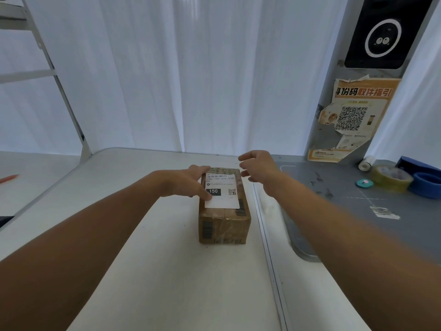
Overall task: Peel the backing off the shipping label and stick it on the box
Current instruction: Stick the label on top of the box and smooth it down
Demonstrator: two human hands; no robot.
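Now on the Box: Label Flat, Left Hand Pressing

Centrally placed on white table (152,259): brown cardboard box (224,225). Lying flat on its top: white shipping label (222,191), printed with barcode, "150" and small QR code. Resting on label's left edge: left hand (188,182), fingers spread loose, thumb tip pressing, gripping nothing. Hovering just above box's far right corner: right hand (259,164), fingers uncurled, empty, apart from label. Well off to the right on grey mat (334,187): tape roll (391,179).

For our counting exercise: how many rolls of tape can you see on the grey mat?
2: a clear yellowish roll near the mat's far right, and a blue roll touching its right side, cut off by the frame edge. More may lie outside view.
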